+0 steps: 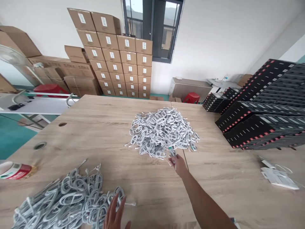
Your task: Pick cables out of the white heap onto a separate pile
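My right hand [176, 163] reaches to the near edge of a large heap of coiled white cables [164, 130] in the middle of the table. Its fingers are closed on a coiled cable [172, 153], partly hidden by the hand. Close by, a small green spot shows at the heap's edge. At the bottom of the view my left hand [116, 211] is open, fingers apart, beside a second pile of grey-white cables [73, 198] at the lower left. Its fingertips overlap the right end of that pile; whether they touch it I cannot tell.
Black boxes [252, 127] are stacked on the table's right side, with a white device and cord [278, 176] in front. A red and white container [16, 170] lies at the left edge. Cardboard cartons [124, 63] stand against the back wall. A fan [11, 55] is at far left.
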The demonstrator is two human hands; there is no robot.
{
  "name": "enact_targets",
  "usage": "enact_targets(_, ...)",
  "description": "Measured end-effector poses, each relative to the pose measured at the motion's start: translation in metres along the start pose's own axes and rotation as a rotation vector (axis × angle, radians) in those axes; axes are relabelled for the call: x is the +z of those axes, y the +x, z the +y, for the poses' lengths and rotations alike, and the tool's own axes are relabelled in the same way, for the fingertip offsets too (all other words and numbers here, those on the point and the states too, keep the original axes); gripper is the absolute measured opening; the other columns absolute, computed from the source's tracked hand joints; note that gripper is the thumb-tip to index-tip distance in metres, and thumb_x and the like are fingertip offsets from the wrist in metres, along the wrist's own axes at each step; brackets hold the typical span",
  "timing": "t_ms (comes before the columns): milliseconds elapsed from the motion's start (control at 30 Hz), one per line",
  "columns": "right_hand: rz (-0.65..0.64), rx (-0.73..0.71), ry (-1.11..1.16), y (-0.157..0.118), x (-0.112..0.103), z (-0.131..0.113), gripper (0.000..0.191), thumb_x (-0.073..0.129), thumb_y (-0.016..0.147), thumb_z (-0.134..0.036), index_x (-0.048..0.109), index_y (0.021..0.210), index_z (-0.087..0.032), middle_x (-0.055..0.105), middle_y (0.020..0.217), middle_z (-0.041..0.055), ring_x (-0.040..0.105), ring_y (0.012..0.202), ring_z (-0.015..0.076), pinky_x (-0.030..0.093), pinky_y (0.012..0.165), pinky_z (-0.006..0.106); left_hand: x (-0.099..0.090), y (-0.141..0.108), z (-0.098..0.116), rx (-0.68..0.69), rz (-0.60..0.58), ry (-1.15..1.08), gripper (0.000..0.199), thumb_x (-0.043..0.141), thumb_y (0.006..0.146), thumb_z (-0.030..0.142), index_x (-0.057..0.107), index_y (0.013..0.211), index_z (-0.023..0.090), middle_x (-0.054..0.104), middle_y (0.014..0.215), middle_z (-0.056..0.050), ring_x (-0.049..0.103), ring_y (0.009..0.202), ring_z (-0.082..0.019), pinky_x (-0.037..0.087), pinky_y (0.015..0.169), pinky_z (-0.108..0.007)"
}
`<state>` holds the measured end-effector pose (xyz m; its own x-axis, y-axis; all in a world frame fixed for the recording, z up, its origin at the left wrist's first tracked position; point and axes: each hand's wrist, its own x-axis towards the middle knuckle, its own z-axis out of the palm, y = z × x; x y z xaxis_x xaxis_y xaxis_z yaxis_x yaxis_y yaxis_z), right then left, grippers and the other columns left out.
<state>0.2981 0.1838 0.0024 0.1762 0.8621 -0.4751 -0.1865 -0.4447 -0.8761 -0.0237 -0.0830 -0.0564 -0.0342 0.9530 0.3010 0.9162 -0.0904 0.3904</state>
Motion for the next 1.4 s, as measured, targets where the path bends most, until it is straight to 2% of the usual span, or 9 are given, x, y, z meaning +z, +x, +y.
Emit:
enact_targets(233, -0.175, 0.073, 0.190, -0.058, -0.035, 0.006, 0.060, 0.090, 0.056, -0.057, 0.072, 0.102, -0.023, 0.076, 0.091, 0.0061, 0.069, 0.077, 0.0189, 0.043, 0.057, 0.024, 0.012, 0.045, 0.029, -0.326, -0.214, -0.571, 0.057, 0.058, 0.090, 0.049, 0.058, 0.143, 0.029, 0.051, 0.158, -0.011, 0.043, 0.150, -0.030, 0.045, 0.118, -0.054)
enact_targets(400, -0.275, 0.091, 0.185, -0.096, -0.043, 0.005, 0.056, 0.089, 0.058, -0.059, 0.071, 0.096, -0.023, 0.069, 0.079, 0.0025, 0.057, 0.063, 0.0141, 0.036, 0.057, 0.025, -0.003, 0.090, 0.076, -0.775, -0.534, -1.066, 0.084, 0.077, 0.062, 0.070, 0.066, 0.128, 0.019, 0.061, 0.144, -0.021, 0.058, 0.134, -0.037, 0.046, 0.115, -0.054)
enact_targets(567, -0.496, 0.147, 0.099, -0.140, -0.032, 0.006, 0.050, 0.080, 0.072, -0.064, 0.072, 0.098, -0.022, 0.061, 0.067, 0.0000, 0.050, 0.058, 0.0139, 0.037, 0.061, 0.030, -0.003, 0.132, 0.126, -0.820, -0.657, -1.294, 0.085, 0.075, 0.074, 0.059, 0.049, 0.149, 0.030, 0.053, 0.155, -0.015, 0.059, 0.134, -0.028, 0.055, 0.100, -0.043)
enact_targets(733, -0.579, 0.157, -0.006, -0.155, -0.034, 0.012, 0.053, 0.080, 0.072, -0.053, 0.071, 0.113, -0.021, 0.066, 0.073, -0.0005, 0.053, 0.056, 0.0125, 0.037, 0.058, 0.028, 0.003, 0.153, 0.143, -0.803, -0.715, -1.302, 0.060, 0.084, 0.064, 0.051, 0.073, 0.109, 0.013, 0.075, 0.102, -0.015, 0.072, 0.090, -0.023, 0.057, 0.073, -0.033)
enact_targets(900, -0.209, 0.190, 0.001, -0.138, -0.054, 0.031, 0.049, 0.076, 0.063, -0.048, 0.072, 0.104, -0.021, 0.074, 0.092, 0.0078, 0.067, 0.082, 0.0214, 0.043, 0.062, 0.027, 0.002, 0.146, 0.125, -0.853, -0.497, -1.165, 0.066, 0.081, 0.058, 0.063, 0.070, 0.100, 0.013, 0.074, 0.095, -0.012, 0.072, 0.087, -0.022, 0.058, 0.075, -0.035)
enact_targets(1000, -0.094, 0.266, -0.011, -0.137, -0.043, 0.054, 0.042, 0.074, 0.059, -0.048, 0.069, 0.091, -0.022, 0.072, 0.083, 0.0063, 0.065, 0.074, 0.0194, 0.039, 0.059, 0.026, -0.012, 0.135, 0.102, -0.858, -0.354, -1.048, 0.067, 0.080, 0.057, 0.065, 0.070, 0.099, 0.014, 0.075, 0.092, -0.011, 0.072, 0.089, -0.025, 0.060, 0.078, -0.038)
enact_targets(1100, -0.292, 0.253, -0.073, -0.150, -0.003, 0.081, 0.038, 0.069, 0.069, -0.052, 0.069, 0.092, -0.022, 0.072, 0.081, 0.0043, 0.065, 0.073, 0.0196, 0.043, 0.063, 0.028, -0.040, 0.114, 0.067, -0.865, -0.210, -0.892, 0.066, 0.077, 0.058, 0.067, 0.070, 0.100, 0.016, 0.075, 0.094, -0.010, 0.071, 0.096, -0.029, 0.060, 0.086, -0.044)
enact_targets(1233, -0.583, -0.075, -0.326, -0.148, 0.051, 0.089, 0.060, 0.077, 0.071, -0.049, 0.069, 0.126, -0.025, 0.067, 0.133, 0.0095, 0.060, 0.126, 0.0320, 0.049, 0.101, 0.044, -0.072, 0.067, 0.012, -0.719, 0.009, -0.447, 0.056, 0.065, 0.074, 0.056, 0.069, 0.118, 0.020, 0.068, 0.131, -0.015, 0.059, 0.129, -0.039, 0.047, 0.110, -0.057)
enact_targets(1400, -0.012, -0.179, -0.931, -0.069, 0.058, 0.048, 0.078, 0.078, 0.075, -0.033, 0.052, 0.148, -0.026, 0.033, 0.165, 0.0167, 0.027, 0.153, 0.0391, 0.031, 0.116, 0.060, -0.058, 0.007, -0.014, -0.292, -0.047, 0.146, 0.056, 0.051, 0.091, 0.029, 0.057, 0.146, 0.028, 0.039, 0.165, -0.013, 0.029, 0.155, -0.035, 0.025, 0.124, -0.064)
